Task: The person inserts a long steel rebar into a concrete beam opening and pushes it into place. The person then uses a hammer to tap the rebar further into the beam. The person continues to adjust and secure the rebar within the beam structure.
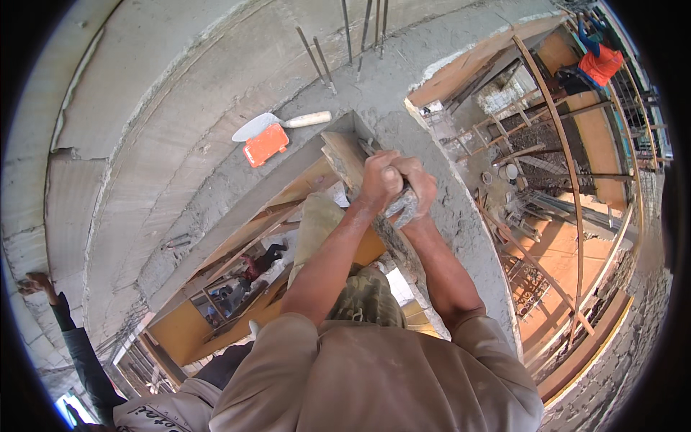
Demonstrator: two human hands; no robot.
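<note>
Both my hands meet at the corner of a rough concrete wall top (446, 180). My left hand (378, 178) is closed over the end of a grey, mortar-caked tool (400, 209), and my right hand (416, 189) grips the same tool from the other side. Just left of the hands a wooden plank (340, 155) lies along the inner edge of the wall. What kind of tool it is stays hidden under the fingers.
A trowel (277, 124) with a pale handle and an orange plastic float (265, 144) lie on the concrete to the left. Rebar rods (315, 54) stick up beyond. Scaffolding and a person in orange (599, 61) are at right; another person's arm (68, 324) reaches in at lower left.
</note>
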